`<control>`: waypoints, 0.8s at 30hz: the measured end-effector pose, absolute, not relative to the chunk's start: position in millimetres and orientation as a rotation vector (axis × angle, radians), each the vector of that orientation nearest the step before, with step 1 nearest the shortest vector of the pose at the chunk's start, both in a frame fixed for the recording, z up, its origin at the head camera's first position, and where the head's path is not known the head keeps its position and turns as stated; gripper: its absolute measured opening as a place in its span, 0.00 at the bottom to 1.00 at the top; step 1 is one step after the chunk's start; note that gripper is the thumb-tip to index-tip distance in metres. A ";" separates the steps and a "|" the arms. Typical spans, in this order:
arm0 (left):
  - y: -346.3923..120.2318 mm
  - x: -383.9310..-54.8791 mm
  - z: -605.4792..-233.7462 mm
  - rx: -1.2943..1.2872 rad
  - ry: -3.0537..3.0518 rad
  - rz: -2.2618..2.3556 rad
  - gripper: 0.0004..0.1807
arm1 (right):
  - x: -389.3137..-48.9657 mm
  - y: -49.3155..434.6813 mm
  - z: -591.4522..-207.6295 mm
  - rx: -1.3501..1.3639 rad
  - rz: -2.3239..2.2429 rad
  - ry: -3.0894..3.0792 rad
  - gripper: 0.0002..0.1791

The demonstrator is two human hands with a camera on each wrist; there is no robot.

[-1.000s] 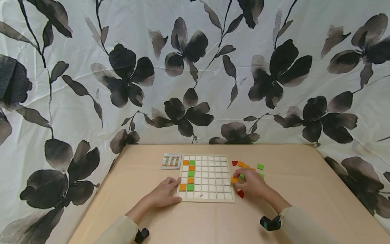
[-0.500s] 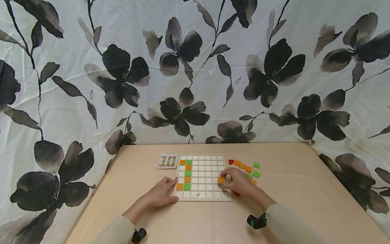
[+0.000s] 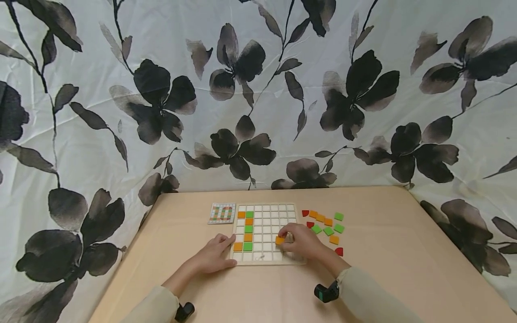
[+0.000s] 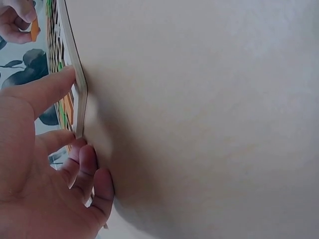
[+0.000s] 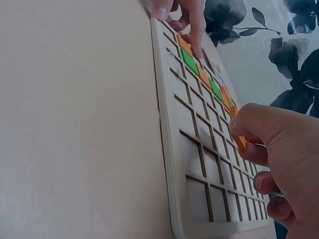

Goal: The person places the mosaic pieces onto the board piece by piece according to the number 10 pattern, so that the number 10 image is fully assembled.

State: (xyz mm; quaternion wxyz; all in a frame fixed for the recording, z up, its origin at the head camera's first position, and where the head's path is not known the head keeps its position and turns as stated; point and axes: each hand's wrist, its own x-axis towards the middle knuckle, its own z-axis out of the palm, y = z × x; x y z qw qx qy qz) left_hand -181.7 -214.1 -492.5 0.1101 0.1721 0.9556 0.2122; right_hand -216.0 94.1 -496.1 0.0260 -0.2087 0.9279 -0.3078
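Observation:
In the head view a wooden grid board [image 3: 299,211] lies on the table, with orange and green square tiles set in its two left columns. My left hand [image 3: 216,255] rests at the board's lower left corner; its thumb touches the near edge and its fingers the left side. My right hand [image 3: 304,242] pinches an orange square tile [image 3: 279,241] between thumb and fingertips, over the right half of the board. The right wrist view shows this orange tile [image 5: 240,142] tilted on edge above the grid, with the other fingers curled loosely below.
A patterned card [image 3: 221,213] with coloured squares lies left of the board's top. Right of the board are scattered loose tiles: several green squares [image 3: 339,216], orange squares [image 3: 334,240] and red rounded pieces [image 3: 339,251]. A floral cloth [image 3: 250,112] hangs behind the table [image 3: 375,278].
My right hand has carried the orange tile leftward from the loose pieces to over the board, uncovering more loose tiles. My left hand has stayed at the board's corner. The head view has shifted slightly.

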 end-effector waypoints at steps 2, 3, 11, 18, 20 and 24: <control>-215.3 -180.3 -493.0 0.486 2.806 0.630 0.44 | -216.5 88.7 -495.9 -0.670 -0.958 2.846 0.11; -215.8 -179.8 -493.5 0.485 2.808 0.626 0.44 | -216.6 86.2 -495.7 -0.680 -0.955 2.840 0.11; -217.1 -180.5 -496.0 0.522 2.813 0.631 0.44 | -213.4 69.4 -495.3 -0.667 -0.944 2.812 0.11; -213.0 -182.2 -489.8 0.516 2.816 0.622 0.44 | -214.7 61.5 -491.8 -0.742 -0.912 2.848 0.11; -211.7 -182.0 -488.5 0.512 2.813 0.616 0.44 | -215.4 59.4 -491.9 -0.749 -0.918 2.843 0.12; -211.4 -179.7 -489.4 0.508 2.803 0.613 0.44 | -215.8 53.8 -494.4 -0.756 -0.917 2.821 0.11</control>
